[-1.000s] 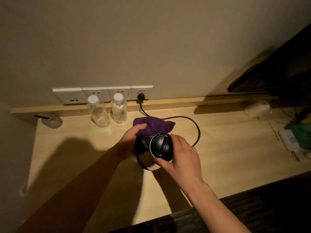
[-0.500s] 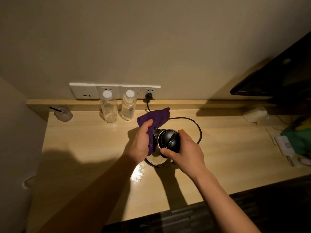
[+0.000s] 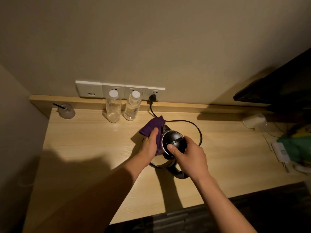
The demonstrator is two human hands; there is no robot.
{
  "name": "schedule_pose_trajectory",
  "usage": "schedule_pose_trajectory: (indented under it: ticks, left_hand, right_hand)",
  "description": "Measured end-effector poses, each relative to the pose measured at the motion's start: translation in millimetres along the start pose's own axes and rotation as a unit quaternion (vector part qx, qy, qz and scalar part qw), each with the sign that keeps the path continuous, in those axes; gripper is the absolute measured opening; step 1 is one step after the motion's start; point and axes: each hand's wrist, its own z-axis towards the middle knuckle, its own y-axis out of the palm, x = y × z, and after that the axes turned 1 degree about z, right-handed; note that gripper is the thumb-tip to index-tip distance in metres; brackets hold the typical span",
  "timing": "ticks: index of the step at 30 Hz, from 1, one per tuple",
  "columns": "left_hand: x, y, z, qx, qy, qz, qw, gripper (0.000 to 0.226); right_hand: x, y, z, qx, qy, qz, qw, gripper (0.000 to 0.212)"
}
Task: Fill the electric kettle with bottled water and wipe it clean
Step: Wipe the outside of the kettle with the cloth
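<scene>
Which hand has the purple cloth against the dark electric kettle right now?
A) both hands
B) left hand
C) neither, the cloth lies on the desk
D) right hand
B: the left hand presses the purple cloth against the side of the dark round-lidded electric kettle, while the right hand steadies the kettle from the other side, thumb on its lid.

Single head-worn view, looking forward and steeply down, close above the desk (image 3: 101, 148) against the wall (image 3: 151, 39).
</scene>
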Motion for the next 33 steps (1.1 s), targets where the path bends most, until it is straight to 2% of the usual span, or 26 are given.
schedule_pose_trajectory:
  ticks: [5, 9, 11, 14, 17, 23, 25, 29, 31, 33]
  left_hand:
    - [-5.5, -11.6, 0.6, 0.014, -0.042, 0.023, 0.999, 0.055]
    - [-4.3, -1.8, -9.9, -0.002, 0.002, 0.017, 1.0, 0.048]
    - [-5.9, 6.4, -19.0, -0.013, 0.035, -0.012, 0.999, 0.052]
    - [-14.4, 18.1, -32.9, -0.017, 0.086, -0.023, 0.996, 0.073]
    - [-27.5, 23.3, -38.9, -0.005, 0.113, -0.012, 0.994, 0.078]
    - [-46.7, 10.0, -15.4, 0.049, 0.0, -0.073, 0.996, 0.104]
    - [-49.1, 4.1, -8.8, 0.055, -0.022, -0.093, 0.994, 0.1]
    - [-39.5, 0.7, -3.0, 0.042, -0.013, -0.087, 0.995, 0.064]
    - [-34.5, 5.8, -9.9, 0.043, 0.003, -0.098, 0.994, 0.062]
    - [-32.6, 14.6, -26.7, 0.042, 0.021, -0.12, 0.992, 0.073]
  right_hand:
    - [-3.1, -10.2, 9.5, -0.044, 0.02, 0.009, 0.999, 0.052]
    - [-0.6, -28.2, 24.9, -0.147, 0.026, 0.042, 0.988, 0.082]
    - [-0.1, -29.4, 27.2, -0.164, 0.011, 0.041, 0.985, 0.071]
    - [0.1, -24.0, 24.6, -0.144, -0.006, 0.032, 0.989, 0.037]
    - [1.2, -16.9, 19.8, -0.108, -0.012, 0.029, 0.994, 0.023]
    - [0.4, -7.7, 17.0, -0.07, 0.004, 0.006, 0.998, 0.026]
    - [-3.2, -6.2, 15.3, -0.068, 0.015, -0.002, 0.998, 0.032]
    - [-7.8, -4.4, 14.1, -0.064, 0.048, -0.029, 0.996, 0.043]
    - [-10.4, -6.8, 16.5, -0.069, 0.059, -0.033, 0.995, 0.044]
    - [-12.3, -8.8, 19.1, -0.076, 0.059, -0.039, 0.995, 0.042]
